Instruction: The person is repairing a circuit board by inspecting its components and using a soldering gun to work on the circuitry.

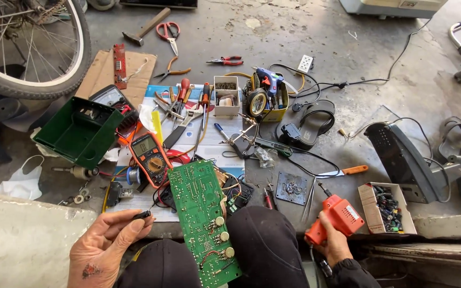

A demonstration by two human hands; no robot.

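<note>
1. Left hand (105, 248) is pinching a small black component (144, 215) between thumb and fingertips, just left of the green circuit board (204, 221).
2. That board lies across the knees, solder side up, tilted a bit.
3. Right hand (333, 242) is clenched around an orange soldering gun (337, 217), tip pointing up-left.
4. An orange multimeter (150, 158) sits on the floor just above the board, and a cardboard box of small parts (388, 208) is right of the gun.

The circuit board (203, 213) is green, the soldering gun (337, 217) orange-red, the multimeter (151, 158) orange and black, the open case (76, 130) dark green.
</note>
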